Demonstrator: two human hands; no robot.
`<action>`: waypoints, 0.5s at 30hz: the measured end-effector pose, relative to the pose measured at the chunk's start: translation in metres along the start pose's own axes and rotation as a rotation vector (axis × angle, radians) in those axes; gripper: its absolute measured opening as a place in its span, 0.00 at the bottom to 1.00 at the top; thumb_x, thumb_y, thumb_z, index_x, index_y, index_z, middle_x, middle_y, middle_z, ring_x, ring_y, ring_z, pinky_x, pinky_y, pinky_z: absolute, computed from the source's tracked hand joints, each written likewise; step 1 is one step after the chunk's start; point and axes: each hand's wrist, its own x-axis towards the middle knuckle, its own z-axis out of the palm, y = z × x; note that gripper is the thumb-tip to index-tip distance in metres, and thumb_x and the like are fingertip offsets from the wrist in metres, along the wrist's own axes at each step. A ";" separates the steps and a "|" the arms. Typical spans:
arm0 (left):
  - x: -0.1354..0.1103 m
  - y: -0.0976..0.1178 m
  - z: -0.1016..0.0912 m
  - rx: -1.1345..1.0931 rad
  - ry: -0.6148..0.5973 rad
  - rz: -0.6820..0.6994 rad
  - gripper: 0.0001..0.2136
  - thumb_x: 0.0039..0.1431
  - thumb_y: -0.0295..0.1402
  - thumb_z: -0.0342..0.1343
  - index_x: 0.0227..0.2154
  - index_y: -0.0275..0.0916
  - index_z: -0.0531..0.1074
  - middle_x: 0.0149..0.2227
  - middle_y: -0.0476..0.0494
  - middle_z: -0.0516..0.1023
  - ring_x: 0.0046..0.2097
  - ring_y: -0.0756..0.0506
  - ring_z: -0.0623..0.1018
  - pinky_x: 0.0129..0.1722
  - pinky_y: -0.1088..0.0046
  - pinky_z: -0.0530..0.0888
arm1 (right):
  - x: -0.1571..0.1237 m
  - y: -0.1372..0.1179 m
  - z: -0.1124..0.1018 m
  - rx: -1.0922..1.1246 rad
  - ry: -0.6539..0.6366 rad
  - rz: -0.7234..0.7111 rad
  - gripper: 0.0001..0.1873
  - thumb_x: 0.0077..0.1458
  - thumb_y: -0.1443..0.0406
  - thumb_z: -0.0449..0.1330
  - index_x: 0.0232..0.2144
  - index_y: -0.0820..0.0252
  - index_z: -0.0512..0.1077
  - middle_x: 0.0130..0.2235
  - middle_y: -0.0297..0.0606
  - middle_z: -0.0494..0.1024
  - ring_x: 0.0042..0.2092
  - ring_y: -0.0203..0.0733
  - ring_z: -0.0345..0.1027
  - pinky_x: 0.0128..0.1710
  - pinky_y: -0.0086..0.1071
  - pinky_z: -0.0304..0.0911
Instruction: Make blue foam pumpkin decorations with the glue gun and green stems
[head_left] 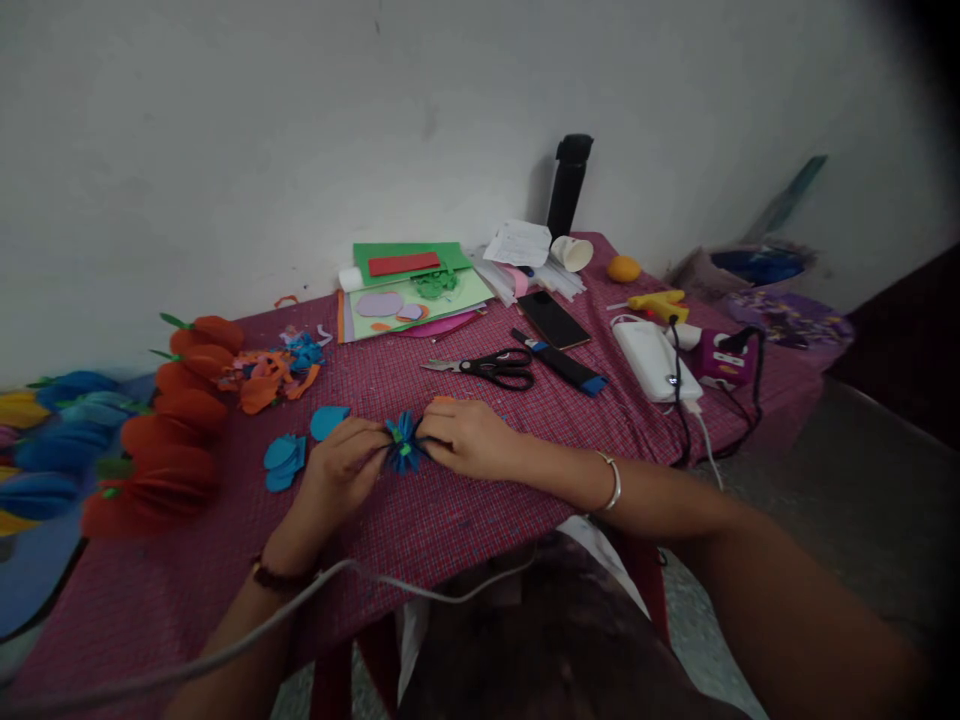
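Note:
A small blue fringed craft piece (403,455), with a bit of green at its middle, is held just above the tablecloth between my two hands. My left hand (341,470) pinches its left side between thumb and fingers. From the right, my right hand (472,440) closes on its other side, where a dark strip shows at the fingertips. Beside my left hand lie blue cut-out rounds (283,463) and a single blue piece (328,422). Black-handled scissors (484,367) rest beyond my hands, blades pointing left.
Orange paper pumpkins (169,480) and colourful scraps (274,375) sit left. Foam sheets (416,300), a phone (555,318), a dark-blue folded strip (562,365) and a black bottle (568,188) lie farther back. Right are a yellow glue gun (658,303), white power bank (656,360) and cables.

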 end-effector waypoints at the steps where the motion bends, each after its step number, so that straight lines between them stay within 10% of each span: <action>1: 0.001 -0.003 -0.001 -0.004 -0.014 -0.006 0.07 0.58 0.25 0.51 0.30 0.40 0.73 0.32 0.45 0.77 0.36 0.47 0.76 0.37 0.70 0.72 | 0.000 0.001 -0.001 0.028 -0.008 0.000 0.06 0.59 0.68 0.55 0.32 0.61 0.72 0.31 0.37 0.74 0.34 0.38 0.66 0.37 0.30 0.57; 15: 0.000 -0.014 -0.004 -0.095 -0.066 -0.018 0.06 0.58 0.27 0.53 0.28 0.39 0.74 0.29 0.46 0.77 0.33 0.47 0.76 0.35 0.69 0.72 | 0.001 0.008 -0.006 0.236 0.017 0.145 0.05 0.55 0.69 0.58 0.36 0.61 0.73 0.37 0.38 0.72 0.38 0.38 0.66 0.39 0.30 0.60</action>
